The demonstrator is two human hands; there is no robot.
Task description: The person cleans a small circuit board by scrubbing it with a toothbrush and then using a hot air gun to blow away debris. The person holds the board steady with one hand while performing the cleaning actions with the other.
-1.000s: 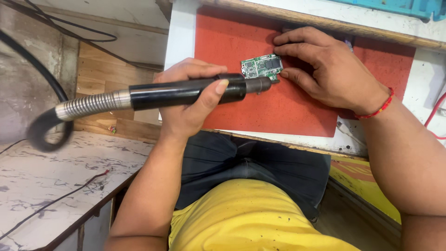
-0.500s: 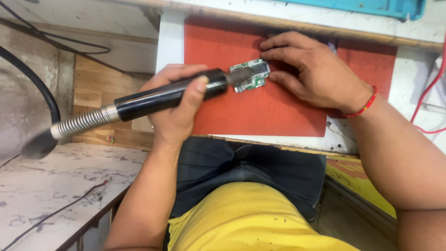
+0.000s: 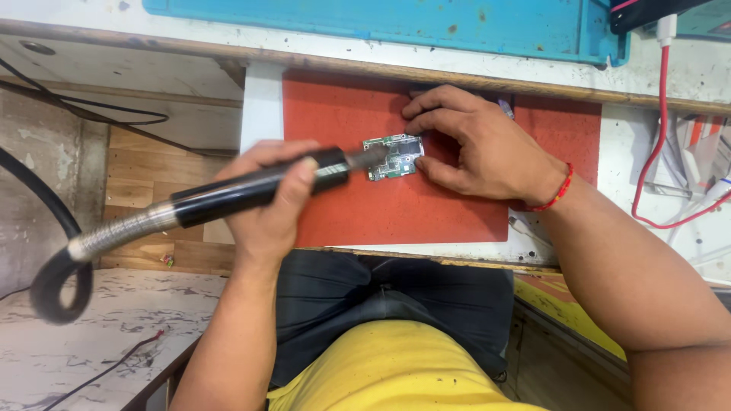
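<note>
Circuit board (image 3: 393,156) lies on the red mat (image 3: 457,205), pinned under the right hand (image 3: 476,148) with fingers pressed together; left hand (image 3: 270,205) has its grip clenched around the black hot-air wand (image 3: 255,190), nozzle just beside the board's edge, metal hose (image 3: 114,236) trailing away

I'm looking at an electronics repair workshop: a worn, stained bench (image 3: 190,76) with a red heat mat (image 3: 358,198), a blue work mat (image 3: 381,23) (both scuffed), loose cables (image 3: 662,137), and a bare circuit board (image 3: 392,156).

Head camera, steeply down, close
</note>
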